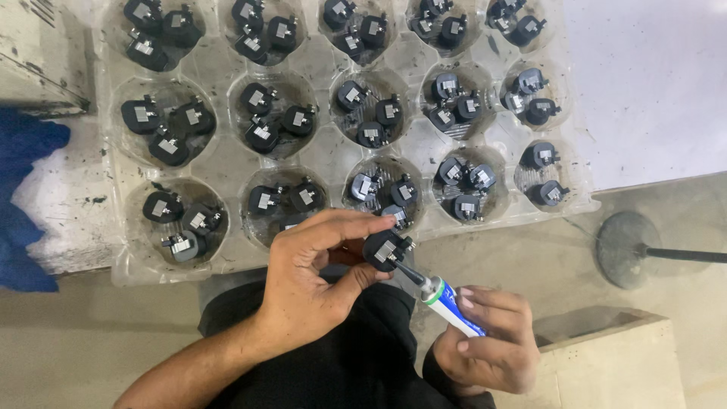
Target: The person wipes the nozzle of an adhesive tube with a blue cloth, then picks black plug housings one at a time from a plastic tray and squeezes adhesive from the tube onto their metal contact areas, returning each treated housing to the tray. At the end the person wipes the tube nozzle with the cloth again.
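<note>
My left hand (318, 273) pinches a small round black part (386, 249) with a silver metal face and pins, just below the tray's front edge. My right hand (488, 341) grips a white, blue and green glue tube (450, 303). Its dark nozzle tip touches the part's lower right side. A clear plastic tray (326, 155) with round cups lies on the white table above my hands. Each cup holds two or three of the same black parts (269, 125).
A blue cloth (23, 197) lies at the left edge. A round grey base with a black rod (628, 246) stands on the floor at right. A pale wooden box (613, 363) sits at lower right. My dark trousers fill the bottom centre.
</note>
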